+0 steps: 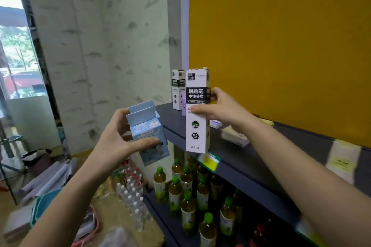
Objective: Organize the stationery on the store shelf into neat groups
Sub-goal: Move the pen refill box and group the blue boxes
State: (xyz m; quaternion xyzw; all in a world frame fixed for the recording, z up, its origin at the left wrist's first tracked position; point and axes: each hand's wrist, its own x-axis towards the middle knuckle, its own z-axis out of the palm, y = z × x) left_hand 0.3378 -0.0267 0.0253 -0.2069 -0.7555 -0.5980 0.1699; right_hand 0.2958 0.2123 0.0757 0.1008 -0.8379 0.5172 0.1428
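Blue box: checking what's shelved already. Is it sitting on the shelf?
No, the left hand holds the blue box in the air beside the shelf.

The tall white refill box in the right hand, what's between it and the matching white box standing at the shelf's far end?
In the head view, only a small purple box beside the far white box; the rest is bare shelf.

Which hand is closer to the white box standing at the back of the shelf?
Right. The right hand, holding a tall white refill box, is just right of the standing white box. The left hand grips a blue box lower, off the shelf's end.
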